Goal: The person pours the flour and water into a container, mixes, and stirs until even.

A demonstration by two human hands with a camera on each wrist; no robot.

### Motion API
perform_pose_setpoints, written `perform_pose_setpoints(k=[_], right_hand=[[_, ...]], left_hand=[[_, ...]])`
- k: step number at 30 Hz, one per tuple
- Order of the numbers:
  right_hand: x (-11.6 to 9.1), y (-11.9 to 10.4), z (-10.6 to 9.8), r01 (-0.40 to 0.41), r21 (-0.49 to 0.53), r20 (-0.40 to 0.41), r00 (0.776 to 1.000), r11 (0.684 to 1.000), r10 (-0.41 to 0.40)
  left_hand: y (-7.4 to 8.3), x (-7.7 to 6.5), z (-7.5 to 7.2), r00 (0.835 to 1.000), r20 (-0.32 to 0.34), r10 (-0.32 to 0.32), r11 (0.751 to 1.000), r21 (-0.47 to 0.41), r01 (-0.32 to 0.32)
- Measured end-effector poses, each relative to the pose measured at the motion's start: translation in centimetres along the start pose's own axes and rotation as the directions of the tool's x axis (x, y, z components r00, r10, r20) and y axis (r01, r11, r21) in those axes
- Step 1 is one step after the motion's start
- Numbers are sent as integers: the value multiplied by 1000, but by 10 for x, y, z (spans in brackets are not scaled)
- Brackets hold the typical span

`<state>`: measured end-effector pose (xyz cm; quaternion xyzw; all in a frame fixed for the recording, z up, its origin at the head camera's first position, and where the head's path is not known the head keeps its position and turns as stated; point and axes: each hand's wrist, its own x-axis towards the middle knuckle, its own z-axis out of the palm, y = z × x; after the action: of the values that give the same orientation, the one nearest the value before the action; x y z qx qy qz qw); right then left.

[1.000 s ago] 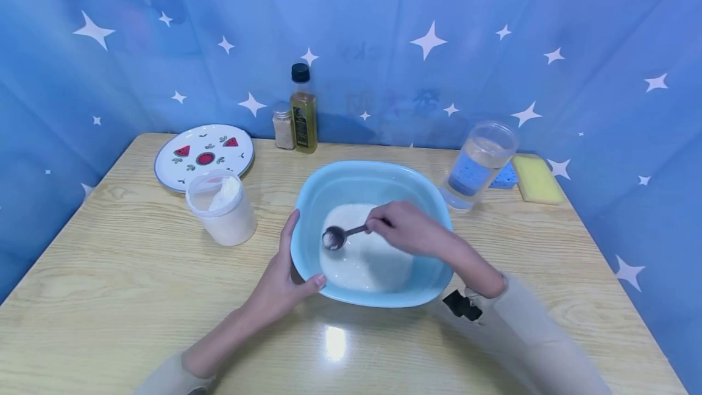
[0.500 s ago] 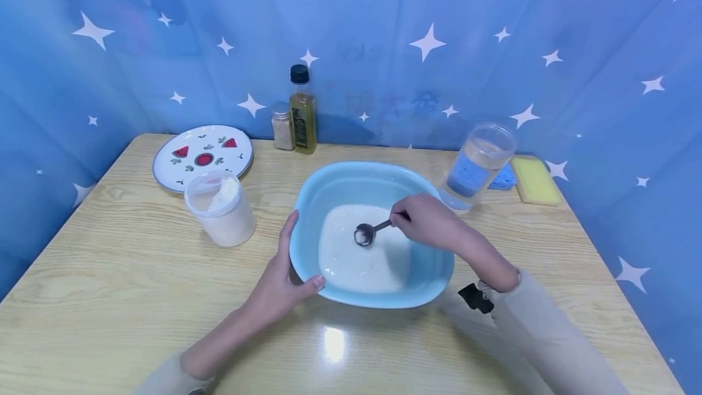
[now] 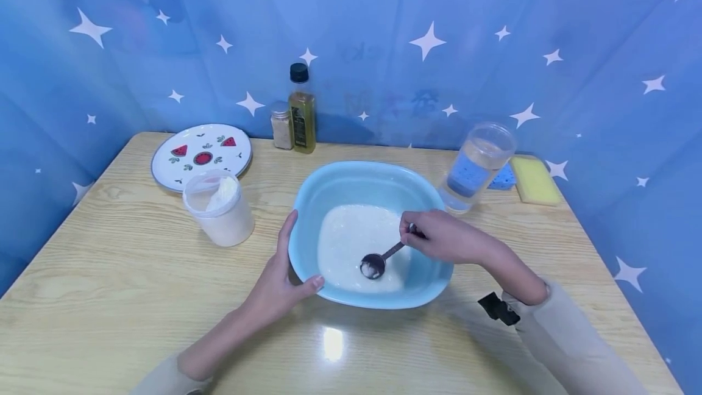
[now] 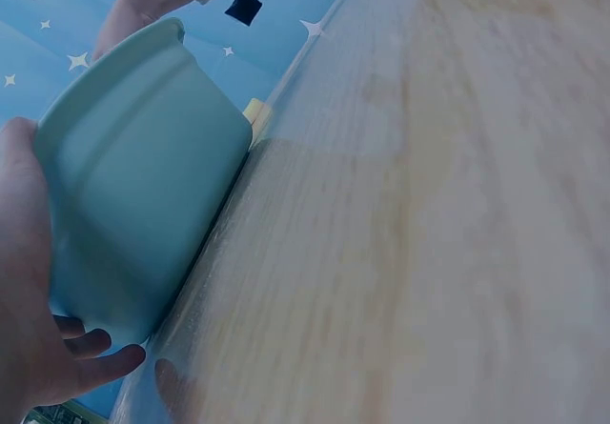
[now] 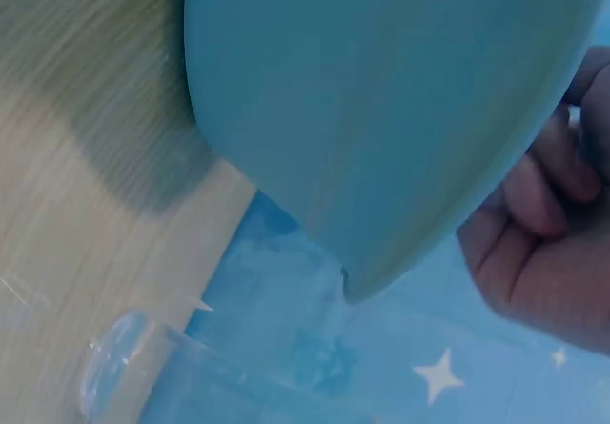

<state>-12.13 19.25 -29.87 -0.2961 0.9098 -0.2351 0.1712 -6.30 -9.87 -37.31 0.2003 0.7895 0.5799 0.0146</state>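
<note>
Left hand (image 3: 278, 284): spread, gripping basin (image 3: 362, 189), thumb over rim (image 3: 378, 301). Basin: on counter (image 3: 109, 261), apparently light, stiff; white contents (image 3: 345, 236). Right hand (image 3: 441, 236): fingers curled, pinching spoon (image 3: 375, 266). Spoon: inside basin, likely light, rigid; best held by handle (image 3: 394, 250). Tub (image 3: 227, 224): white powdery contents (image 3: 222, 192). Glass (image 3: 459, 197): probably fragile, clear liquid (image 3: 470, 166) inside. Bottle (image 3: 303, 124): yellowish liquid (image 3: 307, 104).

the right hand (image 3: 446, 238) hides part of the spoon (image 3: 387, 255) from me, and in my right wrist view the basin (image 5: 362, 119) blocks all of it. the tub (image 3: 226, 224) covers some of the plate (image 3: 200, 139); the label (image 3: 298, 127) on the bottle (image 3: 309, 113) is too small for me to read. the left edge cuts off the left hand (image 4: 27, 291) in its wrist view.
</note>
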Motion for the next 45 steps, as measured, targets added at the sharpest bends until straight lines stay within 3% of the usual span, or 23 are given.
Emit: perform_pose_setpoints(k=[3,7,11,14,19,22,26,31,34,37,41,45], right_hand=[[1,4,-3,-74,-81,-78,995,994,68],[11,9,-7,-185,-139,-203,967,973,154],[34,9,0,-158,-142,-242,963,977,121],[47,2,8,-97,-106,-191,979,990,75],[42,-12,11,-39,-16,-32,999,999,39],[27,-15,3,-60,-19,40,997,998,61],[12,-10,-13,-167,-135,-8,986,977,167],[19,1,-19,-293,-195,-151,952,936,266],[33,1,-12,-266,-174,-184,955,948,234],[43,-4,-3,-167,-131,-166,975,977,145],[44,-13,5,-73,-51,-80,994,996,68],[30,-13,1,-92,-18,24,995,996,92]], left_hand=[[3,0,1,1000,2,-8,1000,-4,8],[0,1,1,1000,3,-2,1000,-13,3],[-19,1,4,1000,-6,0,1000,-7,0],[-27,0,5,1000,-14,-3,1000,1,3],[-5,-2,2,1000,-10,-8,1000,-7,8],[2,-2,1,1000,-12,-5,1000,-7,5],[2,-1,1,1000,-15,5,1000,-8,-5],[1,0,2,1000,-7,6,1000,-25,-6],[2,0,3,1000,1,-2,1000,-30,2],[3,1,3,1000,5,-4,1000,-30,4],[-1,1,4,1000,5,6,1000,-25,-6],[-18,2,7,1000,-2,9,1000,-8,-9]])
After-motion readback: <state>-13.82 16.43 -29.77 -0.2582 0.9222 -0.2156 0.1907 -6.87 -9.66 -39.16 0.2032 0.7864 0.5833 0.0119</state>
